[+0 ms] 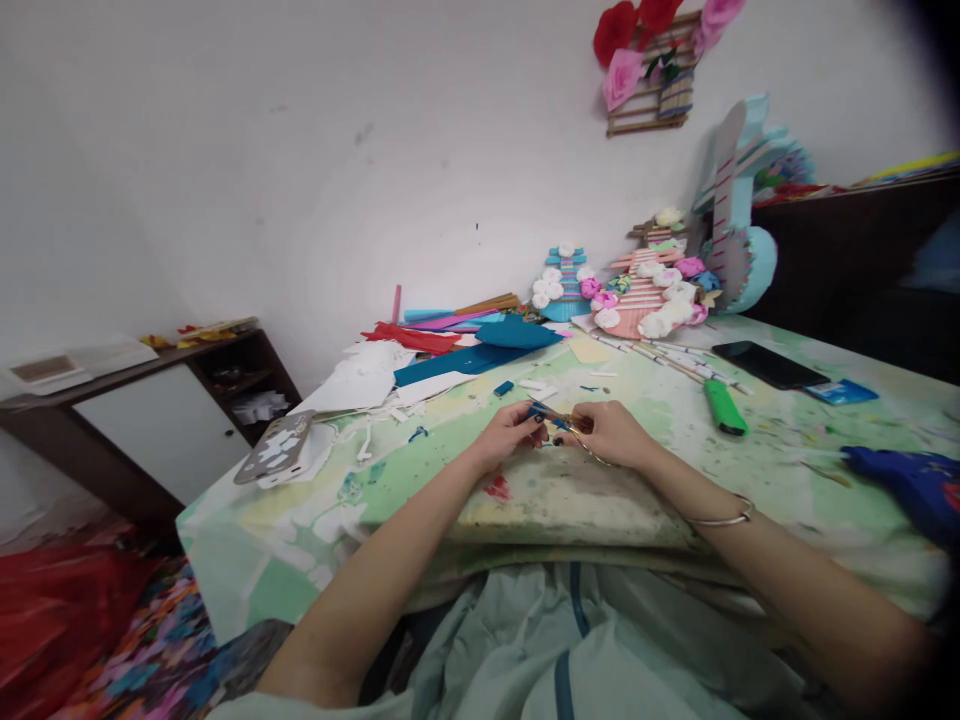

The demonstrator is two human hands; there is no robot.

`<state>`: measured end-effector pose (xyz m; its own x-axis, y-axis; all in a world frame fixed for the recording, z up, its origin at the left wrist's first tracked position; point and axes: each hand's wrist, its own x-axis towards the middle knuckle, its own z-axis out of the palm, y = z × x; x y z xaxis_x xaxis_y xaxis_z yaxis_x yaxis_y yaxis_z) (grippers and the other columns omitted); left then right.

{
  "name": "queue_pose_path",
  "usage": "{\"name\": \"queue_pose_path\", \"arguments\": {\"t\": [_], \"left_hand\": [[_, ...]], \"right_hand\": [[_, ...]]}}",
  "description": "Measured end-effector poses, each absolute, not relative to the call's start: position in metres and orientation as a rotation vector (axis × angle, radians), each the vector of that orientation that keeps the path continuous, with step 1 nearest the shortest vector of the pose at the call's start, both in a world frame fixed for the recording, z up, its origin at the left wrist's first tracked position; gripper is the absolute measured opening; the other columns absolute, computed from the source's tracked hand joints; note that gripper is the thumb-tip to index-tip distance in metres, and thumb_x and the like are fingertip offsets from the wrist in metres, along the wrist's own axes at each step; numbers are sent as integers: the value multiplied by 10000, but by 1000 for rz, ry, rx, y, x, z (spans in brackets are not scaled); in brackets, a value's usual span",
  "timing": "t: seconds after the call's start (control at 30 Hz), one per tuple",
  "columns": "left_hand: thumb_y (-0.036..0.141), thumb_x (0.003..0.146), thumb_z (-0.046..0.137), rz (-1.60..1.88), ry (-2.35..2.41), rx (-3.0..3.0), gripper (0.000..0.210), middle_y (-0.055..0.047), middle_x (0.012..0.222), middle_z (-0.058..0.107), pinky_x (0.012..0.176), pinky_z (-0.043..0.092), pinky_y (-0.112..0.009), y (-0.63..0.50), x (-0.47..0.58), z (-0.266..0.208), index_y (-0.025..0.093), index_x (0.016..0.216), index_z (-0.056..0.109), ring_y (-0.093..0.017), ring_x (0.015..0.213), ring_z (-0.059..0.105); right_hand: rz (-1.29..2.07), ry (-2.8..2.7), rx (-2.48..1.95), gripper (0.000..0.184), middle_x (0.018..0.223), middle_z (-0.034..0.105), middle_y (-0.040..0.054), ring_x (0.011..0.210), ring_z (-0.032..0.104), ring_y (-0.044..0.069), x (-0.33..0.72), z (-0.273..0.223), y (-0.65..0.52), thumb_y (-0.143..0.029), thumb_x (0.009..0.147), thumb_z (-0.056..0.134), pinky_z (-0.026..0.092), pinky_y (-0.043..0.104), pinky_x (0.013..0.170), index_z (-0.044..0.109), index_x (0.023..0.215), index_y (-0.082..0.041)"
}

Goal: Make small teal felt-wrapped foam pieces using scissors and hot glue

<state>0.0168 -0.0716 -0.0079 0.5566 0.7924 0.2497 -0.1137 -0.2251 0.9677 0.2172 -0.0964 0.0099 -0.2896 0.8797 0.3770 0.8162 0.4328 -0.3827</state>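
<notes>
Just above the near part of the table, my two hands meet in front of me. My left hand (pixel 511 436) is closed, with its fingertips pinching a small piece of blue paper (pixel 536 410). Closed around the handles of a pair of scissors (pixel 576 422) is my right hand (pixel 613 432). The blades point left toward the blue piece and come close to the left fingertips. Whether they touch the paper is too small to tell. Small blue scraps (pixel 418 433) and a little blue roll (pixel 504 388) lie on the tablecloth nearby.
Blue sheets (pixel 480 362) and white paper (pixel 360 375) lie behind my left hand. To the right are a green-handled object (pixel 724 407), a black phone (pixel 770 365) and a blue glue gun (pixel 904 485). Flower-decorated crafts (pixel 637 300) stand at the wall. A patterned phone case (pixel 277 448) sits left.
</notes>
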Motion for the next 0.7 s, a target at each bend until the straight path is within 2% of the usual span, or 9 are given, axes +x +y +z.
{"name": "queue_pose_path", "arguments": {"t": [0.7], "left_hand": [[465, 745, 669, 927, 603, 1577, 417, -27, 693, 614, 628, 413, -259, -75, 16, -5, 113, 963, 616, -114, 609, 545]], "right_hand": [[168, -2117, -1451, 488, 495, 530, 2, 509, 442, 130, 219, 8, -93, -637, 675, 629, 247, 245, 486, 535, 519, -184]]}}
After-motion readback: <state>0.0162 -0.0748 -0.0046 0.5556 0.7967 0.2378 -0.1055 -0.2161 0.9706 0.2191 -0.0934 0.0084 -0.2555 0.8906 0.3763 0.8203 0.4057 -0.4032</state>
